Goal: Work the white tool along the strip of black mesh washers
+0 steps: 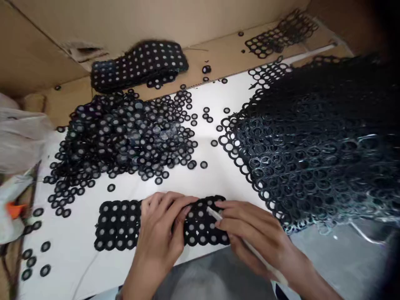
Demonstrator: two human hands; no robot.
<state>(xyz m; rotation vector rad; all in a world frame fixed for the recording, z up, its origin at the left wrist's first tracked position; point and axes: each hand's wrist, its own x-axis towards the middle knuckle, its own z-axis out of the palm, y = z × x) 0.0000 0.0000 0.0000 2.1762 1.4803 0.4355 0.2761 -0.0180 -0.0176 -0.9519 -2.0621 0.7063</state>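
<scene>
A black sheet of joined rings lies near the front edge of the white board, with pale centres in its rows of round cells. My left hand lies across its middle, fingers bent and thumb close to the index finger, holding the sheet against the board. Between the thumb and fingers of my right hand is a slim white pen-like tool. Its tip touches or hovers just over the sheet's right part; I cannot tell which. Both hands partly cover the sheet.
Loose black rings are heaped behind the sheet on the white board. At right rises a big stack of perforated black sheets. A bundle of dotted strips lies at the back. A glue gun and plastic bag are at left.
</scene>
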